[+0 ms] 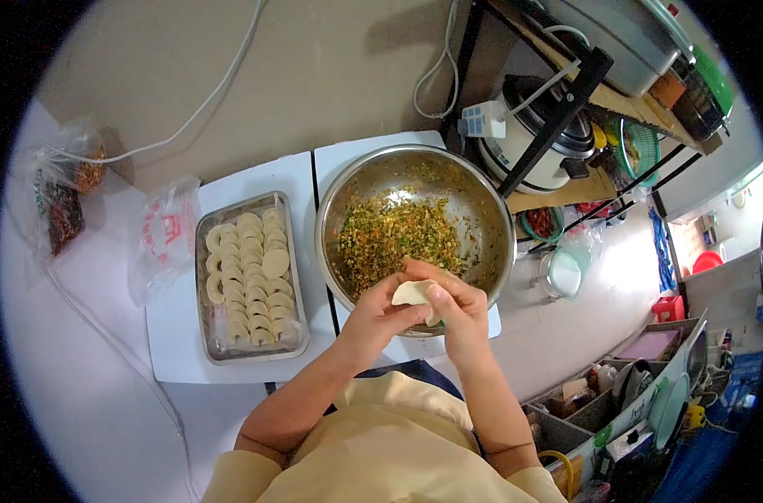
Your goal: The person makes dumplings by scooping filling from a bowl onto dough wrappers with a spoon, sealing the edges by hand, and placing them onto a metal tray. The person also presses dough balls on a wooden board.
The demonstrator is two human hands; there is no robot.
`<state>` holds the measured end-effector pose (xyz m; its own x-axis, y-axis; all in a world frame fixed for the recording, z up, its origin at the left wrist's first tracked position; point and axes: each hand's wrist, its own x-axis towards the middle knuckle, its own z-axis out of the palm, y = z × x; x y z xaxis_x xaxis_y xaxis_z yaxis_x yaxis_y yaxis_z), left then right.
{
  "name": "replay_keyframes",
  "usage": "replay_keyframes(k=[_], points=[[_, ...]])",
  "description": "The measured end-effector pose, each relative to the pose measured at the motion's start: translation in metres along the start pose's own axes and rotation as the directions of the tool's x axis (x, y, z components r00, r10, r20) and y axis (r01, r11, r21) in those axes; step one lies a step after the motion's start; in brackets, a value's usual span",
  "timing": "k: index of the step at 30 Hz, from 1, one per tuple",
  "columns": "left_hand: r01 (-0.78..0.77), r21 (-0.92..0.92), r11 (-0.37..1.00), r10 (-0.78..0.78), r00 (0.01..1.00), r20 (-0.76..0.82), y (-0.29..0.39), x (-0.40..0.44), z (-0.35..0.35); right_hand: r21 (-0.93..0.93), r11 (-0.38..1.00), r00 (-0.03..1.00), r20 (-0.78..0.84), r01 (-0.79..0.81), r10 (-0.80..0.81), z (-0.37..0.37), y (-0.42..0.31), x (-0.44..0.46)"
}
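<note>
White table panels (170, 335) sit against the wall (314, 75), and over the near rim of my steel bowl (500, 243) of chopped filling (398, 239) my left hand (459, 306) and right hand (380, 314) pinch a pale, folded dough wrapper (412, 293), with bare tabletop between the tray (204, 331) and the left table edge.

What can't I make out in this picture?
All in the head view:
- Inside of the dough: covered by its own folds and the fingers of the left hand and right hand.
- Separate ingredients of the filling: chopped too small.
- Part of the cooker: behind the black bar.
- Top of the metal pot: cut off by the edge.
</note>
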<state>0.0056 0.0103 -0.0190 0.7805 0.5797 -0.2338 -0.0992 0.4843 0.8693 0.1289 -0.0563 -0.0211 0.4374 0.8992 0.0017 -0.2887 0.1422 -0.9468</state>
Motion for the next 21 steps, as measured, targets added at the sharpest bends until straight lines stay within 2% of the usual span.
replay_keyframes(k=[1, 2, 4, 5, 7, 8, 10, 11, 13, 14, 17, 19, 21], points=[[-0.043, 0.009, 0.999, 0.043, 0.999, -0.008, 0.000, 0.000, 0.001, -0.136, 0.988, 0.998, 0.028, 0.067, -0.064, 0.000, 0.002, -0.001], [-0.042, 0.007, 0.999, 0.042, 0.999, -0.005, -0.001, -0.001, 0.001, -0.138, 0.988, 0.998, 0.026, 0.067, -0.064, 0.001, 0.003, -0.002], [-0.018, -0.002, 1.000, 0.018, 0.999, 0.034, -0.003, 0.000, 0.000, -0.275, 0.947, 0.984, -0.017, 0.167, -0.179, 0.002, 0.004, -0.003], [-0.016, -0.004, 1.000, 0.016, 0.999, 0.034, -0.002, -0.001, -0.001, -0.276, 0.947, 0.984, -0.018, 0.165, -0.177, 0.001, 0.003, -0.004], [0.006, 0.089, 0.996, -0.010, 0.999, 0.034, 0.003, -0.002, -0.003, -0.448, 0.870, 0.978, 0.066, 0.208, -0.199, -0.003, 0.001, -0.003], [0.005, 0.086, 0.996, -0.008, 0.999, 0.032, 0.004, -0.003, -0.003, -0.449, 0.869, 0.978, 0.069, 0.208, -0.198, -0.003, 0.000, -0.003], [-0.007, 0.039, 0.999, 0.009, 0.999, -0.046, 0.006, -0.004, -0.004, -0.466, 0.864, 0.958, -0.103, 0.191, -0.268, -0.004, -0.004, -0.004], [-0.010, 0.037, 0.999, 0.011, 0.999, -0.049, 0.007, -0.005, -0.004, -0.468, 0.863, 0.959, -0.099, 0.192, -0.267, -0.007, -0.007, -0.006], [-0.004, -0.008, 1.000, 0.004, 0.999, -0.035, 0.008, -0.006, -0.005, -0.556, 0.817, 0.985, 0.027, 0.156, -0.169, -0.016, -0.011, -0.010], [-0.005, -0.011, 1.000, 0.004, 0.999, -0.037, 0.008, -0.007, -0.006, -0.511, 0.845, 0.987, 0.111, 0.158, -0.118, -0.015, -0.008, -0.010], [-0.039, -0.007, 0.999, 0.039, 0.999, -0.009, 0.006, -0.008, -0.010, -0.518, 0.851, 0.992, 0.127, 0.083, -0.020, -0.009, -0.010, -0.012], [-0.023, 0.072, 0.997, 0.019, 0.999, 0.047, 0.006, -0.010, -0.017, -0.495, 0.863, 0.991, 0.127, 0.105, -0.047, -0.007, -0.002, -0.013], [-0.038, 0.060, 0.997, 0.036, 0.999, 0.036, 0.003, -0.013, -0.019, -0.473, 0.872, 0.989, 0.128, 0.127, -0.074, -0.005, 0.000, -0.016]])
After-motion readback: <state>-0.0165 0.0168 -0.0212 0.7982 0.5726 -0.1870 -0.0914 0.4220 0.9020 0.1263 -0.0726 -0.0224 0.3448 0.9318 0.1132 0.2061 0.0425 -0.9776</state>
